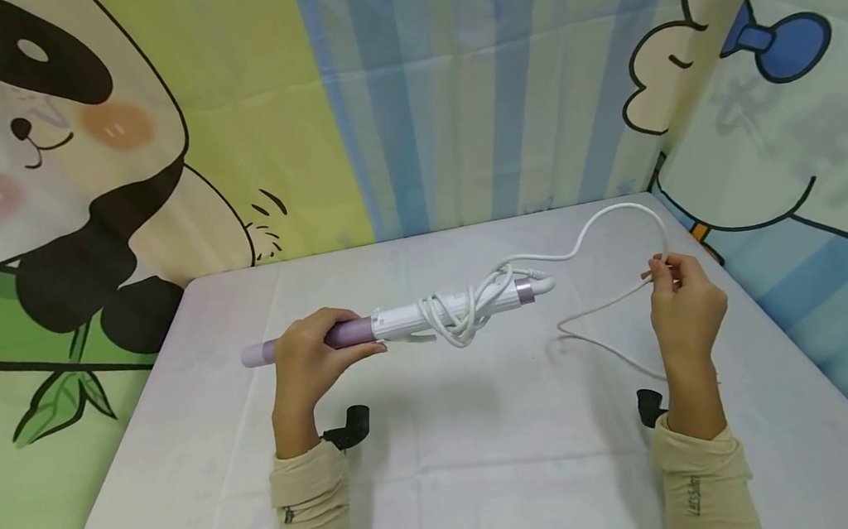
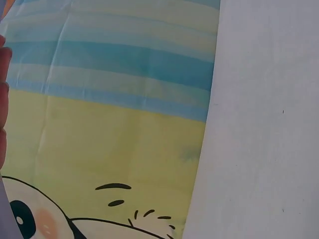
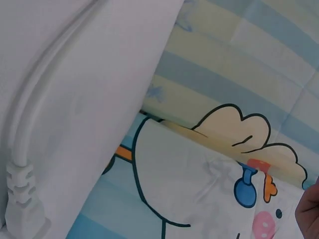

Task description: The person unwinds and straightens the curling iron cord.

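In the head view, my left hand [image 1: 304,361] grips a curling iron [image 1: 398,320] by its purple barrel, holding it above the table at a slight tilt. Its white handle points right, and a white cord [image 1: 466,319] is wound in loose loops around that handle. From the loops the cord arcs to my right hand [image 1: 685,306], whose thumb and fingers pinch it; the rest hangs down to the left and runs behind the wrist. The right wrist view catches the cord's white plug [image 3: 22,204] low on the left. Only fingertips [image 2: 3,109] of the left hand show in its wrist view.
A white-covered table [image 1: 457,494] lies under both hands. Behind it hangs a printed curtain [image 1: 441,97] with stripes and a panda, and another cartoon print stands along the right side. Black camera mounts [image 1: 349,428] sit at the wrists.
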The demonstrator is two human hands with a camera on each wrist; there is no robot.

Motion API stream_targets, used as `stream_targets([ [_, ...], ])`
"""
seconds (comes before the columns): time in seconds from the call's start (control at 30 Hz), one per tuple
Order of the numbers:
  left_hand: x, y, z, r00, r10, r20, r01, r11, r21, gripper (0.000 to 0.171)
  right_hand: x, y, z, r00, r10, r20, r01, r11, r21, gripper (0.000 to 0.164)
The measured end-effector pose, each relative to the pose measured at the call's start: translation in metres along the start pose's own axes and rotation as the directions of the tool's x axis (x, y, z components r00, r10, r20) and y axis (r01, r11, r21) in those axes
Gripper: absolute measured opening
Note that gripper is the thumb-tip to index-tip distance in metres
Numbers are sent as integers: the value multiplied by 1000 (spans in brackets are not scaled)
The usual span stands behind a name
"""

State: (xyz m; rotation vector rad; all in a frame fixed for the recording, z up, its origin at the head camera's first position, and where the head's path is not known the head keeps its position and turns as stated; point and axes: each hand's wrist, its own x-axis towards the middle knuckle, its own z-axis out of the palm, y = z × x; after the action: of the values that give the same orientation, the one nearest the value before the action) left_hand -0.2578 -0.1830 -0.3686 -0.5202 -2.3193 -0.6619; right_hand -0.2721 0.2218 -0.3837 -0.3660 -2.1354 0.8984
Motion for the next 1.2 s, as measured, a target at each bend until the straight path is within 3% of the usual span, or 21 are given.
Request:
stream_targets([
  [0.2, 0, 1, -1, 1000, 6, 1, -6, 998, -58, 45, 1, 8, 4, 994, 68, 86, -62, 996, -67, 33],
  [0.4, 1, 2, 1, 996, 77, 34, -70, 985, -160, 44, 1, 11, 6, 972, 111, 205, -91, 990, -105, 35],
  [0.63, 1, 7, 5, 989, 133, 67, -111, 959, -262, 43, -3, 6, 12, 942, 113, 316, -61, 984, -170, 35],
  [0.77, 3, 12, 10, 986, 144, 85, -115, 954, -276, 43, -6, 5, 17, 927, 110, 360, -41, 980, -192, 36],
  [0.87, 5, 14, 11, 992, 105, 66, -87, 969, -232, 43, -5, 6, 18, 924, 119, 363, -40, 975, -218, 35],
  [0.97, 5, 15, 10, 1000, 25, 13, -22, 988, -152, 44, -3, 11, 18, 917, 145, 371, -53, 968, -246, 35],
  [1.2, 4, 14, 6, 981, -144, -130, 144, 990, -13, 48, 1, 21, 20, 853, 190, 486, -60, 961, -269, 43],
])
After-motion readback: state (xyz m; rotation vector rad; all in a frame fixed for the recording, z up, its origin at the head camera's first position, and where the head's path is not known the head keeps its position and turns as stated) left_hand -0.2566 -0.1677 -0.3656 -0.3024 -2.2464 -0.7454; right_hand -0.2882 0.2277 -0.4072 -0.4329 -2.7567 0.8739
